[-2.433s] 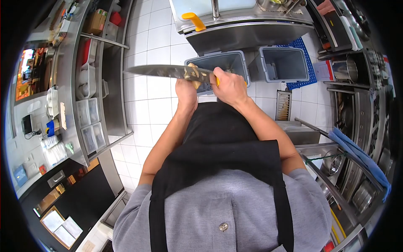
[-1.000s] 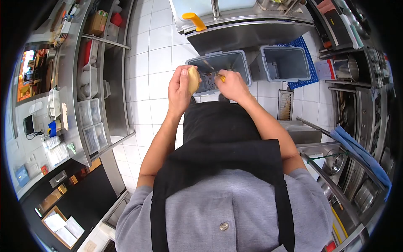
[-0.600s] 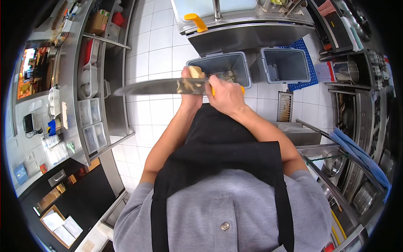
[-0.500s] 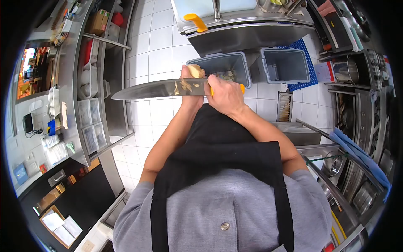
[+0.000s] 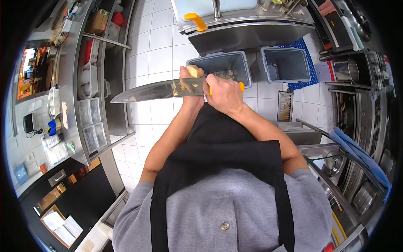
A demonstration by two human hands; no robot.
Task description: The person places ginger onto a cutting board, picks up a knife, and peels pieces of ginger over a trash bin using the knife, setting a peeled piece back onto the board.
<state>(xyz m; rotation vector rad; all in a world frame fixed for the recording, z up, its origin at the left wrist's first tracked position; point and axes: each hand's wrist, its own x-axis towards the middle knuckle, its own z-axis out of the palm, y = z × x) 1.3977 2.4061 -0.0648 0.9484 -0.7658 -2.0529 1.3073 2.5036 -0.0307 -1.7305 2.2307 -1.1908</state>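
A piece of ginger, pale yellow where the skin is off, sits in my left hand, which is closed around it. Across that hand lies a large knife, its wide blade pointing left and hiding most of the left fingers. Brown scraps of peel cling to the blade. My right hand is wrapped round the knife's yellow handle, close to the blade. Both hands are in front of the black apron, near the grey bin.
A grey bin with scraps inside stands just beyond my hands, and a second grey bin is to its right on a blue mat. Behind them is a steel counter with another yellow handle over its edge. Steel shelving runs along the left.
The knife blade has tilted slightly, its tip a little lower in view and more of its face showing. Both hands keep their grips and have barely shifted.
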